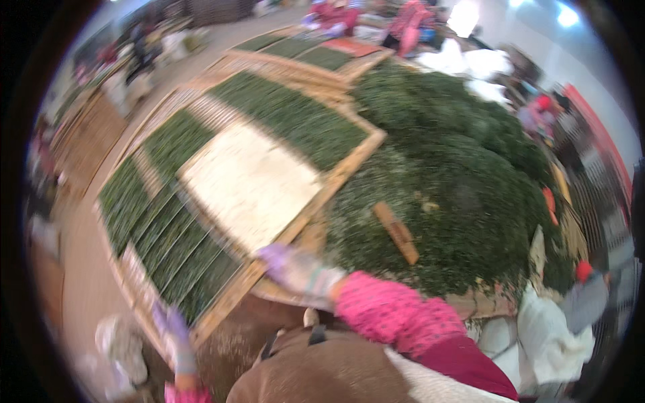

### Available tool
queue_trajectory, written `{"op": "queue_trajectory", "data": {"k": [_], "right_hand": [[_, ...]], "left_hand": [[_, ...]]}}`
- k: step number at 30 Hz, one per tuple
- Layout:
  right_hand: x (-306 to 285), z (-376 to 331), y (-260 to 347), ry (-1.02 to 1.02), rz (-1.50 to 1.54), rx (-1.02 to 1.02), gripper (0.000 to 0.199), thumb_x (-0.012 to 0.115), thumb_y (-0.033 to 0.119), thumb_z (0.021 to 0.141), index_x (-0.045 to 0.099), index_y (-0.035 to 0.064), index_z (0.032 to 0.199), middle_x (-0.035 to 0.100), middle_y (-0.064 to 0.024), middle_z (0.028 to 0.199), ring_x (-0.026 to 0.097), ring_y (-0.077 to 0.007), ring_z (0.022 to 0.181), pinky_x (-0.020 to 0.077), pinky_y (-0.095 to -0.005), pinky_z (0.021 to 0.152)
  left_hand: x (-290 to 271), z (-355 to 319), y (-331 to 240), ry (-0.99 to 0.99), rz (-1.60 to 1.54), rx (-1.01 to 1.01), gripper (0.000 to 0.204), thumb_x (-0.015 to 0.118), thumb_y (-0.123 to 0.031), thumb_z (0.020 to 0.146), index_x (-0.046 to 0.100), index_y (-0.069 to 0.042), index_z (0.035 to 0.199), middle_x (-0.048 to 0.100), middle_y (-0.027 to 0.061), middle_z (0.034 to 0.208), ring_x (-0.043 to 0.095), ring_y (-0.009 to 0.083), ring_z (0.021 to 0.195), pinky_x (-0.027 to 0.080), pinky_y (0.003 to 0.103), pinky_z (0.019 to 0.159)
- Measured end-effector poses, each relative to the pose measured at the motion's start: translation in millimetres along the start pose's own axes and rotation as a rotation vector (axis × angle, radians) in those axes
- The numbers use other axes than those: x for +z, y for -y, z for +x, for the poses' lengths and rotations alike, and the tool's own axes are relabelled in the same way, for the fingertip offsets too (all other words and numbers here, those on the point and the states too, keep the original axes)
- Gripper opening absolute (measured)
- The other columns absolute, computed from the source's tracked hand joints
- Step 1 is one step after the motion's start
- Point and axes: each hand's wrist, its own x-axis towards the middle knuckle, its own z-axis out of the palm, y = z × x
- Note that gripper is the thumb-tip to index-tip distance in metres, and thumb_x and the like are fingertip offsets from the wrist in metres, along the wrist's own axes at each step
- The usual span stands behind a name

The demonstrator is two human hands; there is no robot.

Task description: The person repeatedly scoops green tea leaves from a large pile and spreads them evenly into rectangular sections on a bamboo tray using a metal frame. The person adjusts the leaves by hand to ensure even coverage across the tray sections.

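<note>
A wooden-framed slatted rack (pixel 151 295) lies tilted across the left of the view, bearing flat dark green leafy sheets (pixel 181 245). Some of these are split by thin pale lines. A pale rectangular board (pixel 252 181) rests in the rack's middle. My left hand (pixel 173 329), in a purple and white glove, grips the rack's near left edge. My right hand (pixel 292 269), gloved alike, holds the near wooden rail by the board's near corner. Motion blurs both hands, and their thumbs are hard to make out.
A big heap of dark green leafy strands (pixel 457 168) fills the right side, with a wooden slat (pixel 396 232) on it. White sacks (pixel 554 336) stand at the lower right. Another rack (pixel 309 50) lies beyond, near a co-worker (pixel 334 19). A person (pixel 541 117) is at the right.
</note>
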Motion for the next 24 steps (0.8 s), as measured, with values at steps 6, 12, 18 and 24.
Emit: {"op": "queue_trajectory", "data": {"k": [6,12,18,24], "right_hand": [[54,30,8,0.28,0.085,0.159,0.057,0.052,0.013,0.1,0.029,0.0109,0.153,0.04,-0.0236,0.148,0.061,-0.0409,0.109,0.0516,-0.045,0.097],[82,28,14,0.247,0.07,0.206,0.057,0.052,0.017,0.1,0.031,0.0138,0.153,0.041,-0.0245,0.149,0.059,-0.0418,0.117,0.0503,-0.0447,0.1],[90,30,32,0.043,-0.037,0.22,0.049,0.057,0.016,0.095,0.048,-0.0007,0.14,0.056,-0.0249,0.135,0.062,-0.0396,0.114,0.0498,-0.0455,0.101],[97,36,26,-0.12,0.273,0.591,0.04,0.063,0.019,0.096,0.058,-0.0011,0.13,0.071,-0.0173,0.111,0.068,-0.0299,0.102,0.0528,-0.0355,0.093]], "left_hand": [[-48,7,69,0.063,-0.749,-0.609,0.043,0.058,-0.038,0.099,0.053,-0.017,0.135,0.06,-0.004,0.114,0.056,0.0128,0.092,0.046,0.034,0.083],[-63,24,52,0.382,-0.813,-0.653,0.012,0.063,-0.028,0.096,0.063,-0.017,0.102,0.056,-0.0048,0.082,0.054,0.0145,0.072,0.05,0.035,0.069],[-76,37,47,0.524,-0.953,-0.766,0.014,0.066,-0.026,0.095,0.06,-0.013,0.098,0.061,0.0026,0.091,0.061,0.0237,0.082,0.055,0.042,0.081],[-57,56,100,0.798,-1.287,-0.852,0.011,0.061,-0.022,0.098,0.061,-0.01,0.1,0.061,0.0039,0.086,0.06,0.0221,0.084,0.054,0.04,0.082]]}}
